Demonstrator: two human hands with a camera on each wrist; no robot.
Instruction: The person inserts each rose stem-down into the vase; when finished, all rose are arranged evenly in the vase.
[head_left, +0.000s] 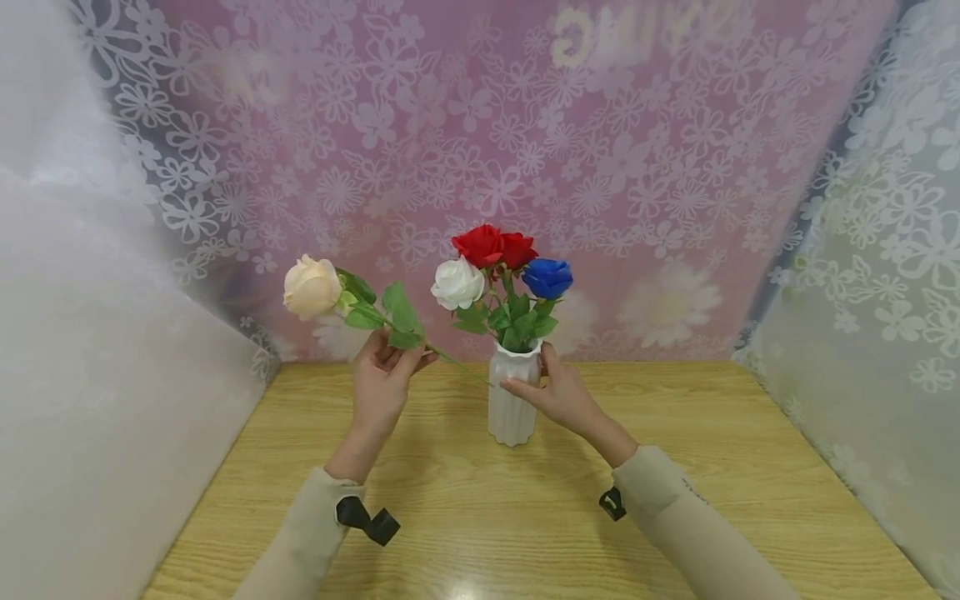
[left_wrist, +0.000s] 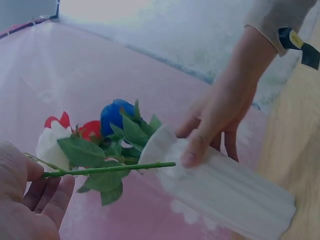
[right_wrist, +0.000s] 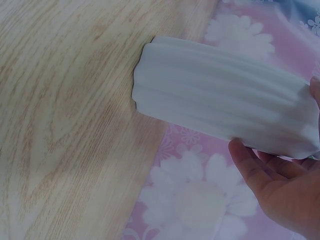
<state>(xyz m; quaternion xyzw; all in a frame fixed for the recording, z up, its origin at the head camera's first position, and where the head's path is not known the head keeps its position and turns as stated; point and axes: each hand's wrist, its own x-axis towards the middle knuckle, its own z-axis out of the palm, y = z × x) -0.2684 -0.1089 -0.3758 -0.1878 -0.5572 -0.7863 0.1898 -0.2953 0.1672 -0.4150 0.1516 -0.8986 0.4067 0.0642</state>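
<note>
My left hand (head_left: 384,379) pinches the green stem (left_wrist: 107,170) of a cream rose (head_left: 312,287), whose bloom leans to the upper left. The stem's bare end points right, close to the white ribbed vase (head_left: 512,408); in the left wrist view it crosses in front of the vase's neck. With thumb and fingers, my right hand (head_left: 561,392) holds the vase near its top, and the vase stands upright on the table. In it are a white rose (head_left: 457,283), a blue rose (head_left: 547,278) and two red roses (head_left: 478,245), with green leaves below them.
A wood-grain table (head_left: 465,500) lies under the vase. Behind it hangs a pink flower-patterned sheet (head_left: 480,150). Pale sheets close off the left side (head_left: 112,350) and the right side (head_left: 877,333). Black straps (head_left: 367,521) hang at both wrists.
</note>
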